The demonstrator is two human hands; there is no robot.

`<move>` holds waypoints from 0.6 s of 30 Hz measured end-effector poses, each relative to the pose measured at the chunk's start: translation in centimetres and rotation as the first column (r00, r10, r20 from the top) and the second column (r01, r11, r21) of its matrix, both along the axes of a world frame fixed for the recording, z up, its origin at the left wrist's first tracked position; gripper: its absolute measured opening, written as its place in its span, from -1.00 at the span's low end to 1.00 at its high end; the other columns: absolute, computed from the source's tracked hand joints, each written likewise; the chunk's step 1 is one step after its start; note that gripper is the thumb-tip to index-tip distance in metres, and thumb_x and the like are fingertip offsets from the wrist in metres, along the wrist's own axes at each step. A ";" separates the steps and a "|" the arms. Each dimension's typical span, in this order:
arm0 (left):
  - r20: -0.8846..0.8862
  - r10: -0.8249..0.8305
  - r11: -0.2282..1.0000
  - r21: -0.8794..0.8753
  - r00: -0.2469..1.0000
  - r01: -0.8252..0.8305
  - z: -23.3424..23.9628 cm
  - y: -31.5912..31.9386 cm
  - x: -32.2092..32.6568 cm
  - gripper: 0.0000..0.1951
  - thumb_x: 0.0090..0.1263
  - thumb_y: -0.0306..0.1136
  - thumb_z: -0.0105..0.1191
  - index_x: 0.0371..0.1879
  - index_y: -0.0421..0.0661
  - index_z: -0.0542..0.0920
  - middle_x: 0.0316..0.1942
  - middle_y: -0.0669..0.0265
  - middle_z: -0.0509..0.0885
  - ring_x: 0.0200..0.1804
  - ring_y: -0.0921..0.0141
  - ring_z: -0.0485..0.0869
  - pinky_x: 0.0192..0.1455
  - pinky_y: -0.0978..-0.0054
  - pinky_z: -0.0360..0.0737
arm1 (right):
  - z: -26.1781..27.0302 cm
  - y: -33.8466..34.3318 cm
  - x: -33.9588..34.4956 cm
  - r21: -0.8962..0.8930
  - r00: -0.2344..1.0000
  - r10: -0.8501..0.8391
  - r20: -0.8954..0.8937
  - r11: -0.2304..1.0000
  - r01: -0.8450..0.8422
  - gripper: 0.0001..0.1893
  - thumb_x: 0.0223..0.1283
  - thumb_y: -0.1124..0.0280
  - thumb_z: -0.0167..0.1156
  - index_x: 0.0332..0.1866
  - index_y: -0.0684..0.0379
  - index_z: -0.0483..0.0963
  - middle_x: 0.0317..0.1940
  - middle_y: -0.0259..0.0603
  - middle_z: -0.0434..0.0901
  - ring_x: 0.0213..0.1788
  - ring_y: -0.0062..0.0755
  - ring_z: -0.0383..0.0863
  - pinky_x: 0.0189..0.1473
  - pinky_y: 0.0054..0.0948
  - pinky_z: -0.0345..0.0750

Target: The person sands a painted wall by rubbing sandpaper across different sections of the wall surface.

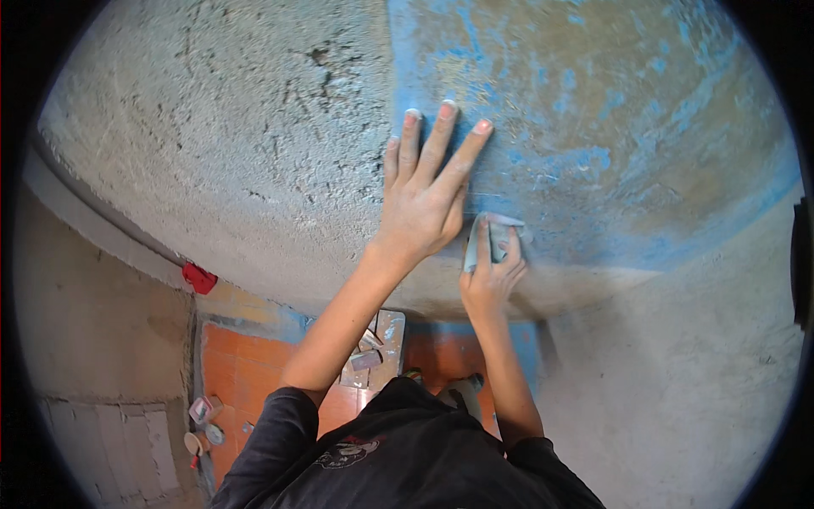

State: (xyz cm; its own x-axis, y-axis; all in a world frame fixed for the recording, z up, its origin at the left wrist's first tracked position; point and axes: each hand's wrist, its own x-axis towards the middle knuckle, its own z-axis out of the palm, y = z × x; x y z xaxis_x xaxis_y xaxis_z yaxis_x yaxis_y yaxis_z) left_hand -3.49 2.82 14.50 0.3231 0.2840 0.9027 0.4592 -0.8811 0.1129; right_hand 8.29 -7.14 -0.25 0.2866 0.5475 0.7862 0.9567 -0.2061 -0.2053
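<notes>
Flat against the wall, my left hand [423,197] rests with its fingers spread, holding nothing. It lies near the upright line where rough, pitted grey plaster [273,127] meets a smoother area of worn blue paint [572,159]. Lower and to the right, my right hand [493,273] presses a folded, pale green-grey sheet [502,234] to the wall at the lower border of the blue paint. Whether the sheet is sandpaper or cloth I cannot tell. Whitish dust covers the fingertips of my left hand.
Below me stands a small paint-spotted wooden platform [393,331] with a block [366,361] on it, over an orange tiled floor [254,362]. Several containers, one a pinkish tub [205,409], stand at the lower left. A red object [200,278] lies on the ledge at left.
</notes>
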 end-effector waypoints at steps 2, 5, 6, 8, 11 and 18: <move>-0.101 0.049 0.999 0.009 0.994 -0.048 -0.7 0.6 -0.2 -0.38 0.46 -0.48 -0.01 0.54 0.11 0.36 0.64 -0.06 0.01 0.67 -0.10 -0.29 0.59 -0.13 -0.35 | -1.3 -0.3 -0.1 -0.026 0.997 -0.009 -0.073 1.000 0.007 -0.29 0.04 0.46 0.27 0.43 -0.13 0.46 0.40 0.13 0.21 0.23 0.10 0.28 0.29 0.07 0.21; -0.144 0.105 0.993 0.062 0.984 -0.096 -1.1 0.8 -0.1 -0.38 0.51 -0.40 -0.01 0.57 0.09 0.29 0.65 -0.08 -0.06 0.66 -0.13 -0.34 0.57 -0.18 -0.40 | 0.7 0.5 0.9 0.036 0.997 -0.073 -0.030 0.997 0.074 -0.29 0.08 0.44 0.28 0.46 -0.02 0.42 0.41 0.16 0.20 0.37 0.17 0.19 0.36 0.15 0.17; -0.146 0.127 0.990 0.073 0.981 -0.117 -1.1 0.8 -0.1 -0.38 0.52 -0.38 0.00 0.58 0.09 0.27 0.65 -0.09 -0.08 0.66 -0.15 -0.35 0.56 -0.20 -0.42 | 1.4 1.2 1.4 0.140 0.998 -0.041 -0.052 0.989 0.048 -0.29 0.09 0.46 0.26 0.47 0.05 0.40 0.43 0.19 0.18 0.43 0.23 0.13 0.41 0.20 0.12; -0.193 0.161 0.983 0.123 0.968 -0.139 -1.6 1.2 0.1 -0.38 0.55 -0.32 -0.01 0.60 0.07 0.23 0.65 -0.10 -0.12 0.64 -0.20 -0.39 0.55 -0.24 -0.43 | 1.1 1.5 1.3 0.245 0.997 -0.026 -0.079 0.969 0.045 -0.29 0.10 0.47 0.25 0.48 0.12 0.37 0.45 0.21 0.17 0.48 0.30 0.08 0.45 0.25 0.07; -0.202 0.207 0.977 0.094 0.957 -0.192 -1.5 0.9 0.3 -0.39 0.61 -0.24 -0.08 0.62 0.02 0.15 0.65 -0.13 -0.20 0.62 -0.28 -0.42 0.53 -0.29 -0.43 | -2.2 2.1 -2.4 0.089 0.968 0.109 -0.225 0.992 -0.090 -0.26 0.06 0.48 0.19 0.49 0.19 0.34 0.53 0.13 0.15 0.59 0.30 -0.02 0.54 0.31 -0.11; -0.222 0.215 0.976 0.088 0.951 -0.201 -1.6 1.3 0.0 -0.36 0.61 -0.23 -0.08 0.63 0.00 0.09 0.64 -0.18 -0.22 0.59 -0.35 -0.43 0.48 -0.40 -0.40 | 3.3 3.7 -3.1 0.073 0.992 0.112 -0.054 0.991 -0.108 -0.33 0.14 0.46 0.14 0.45 0.32 0.34 0.45 0.21 0.27 0.56 0.42 0.03 0.49 0.42 -0.13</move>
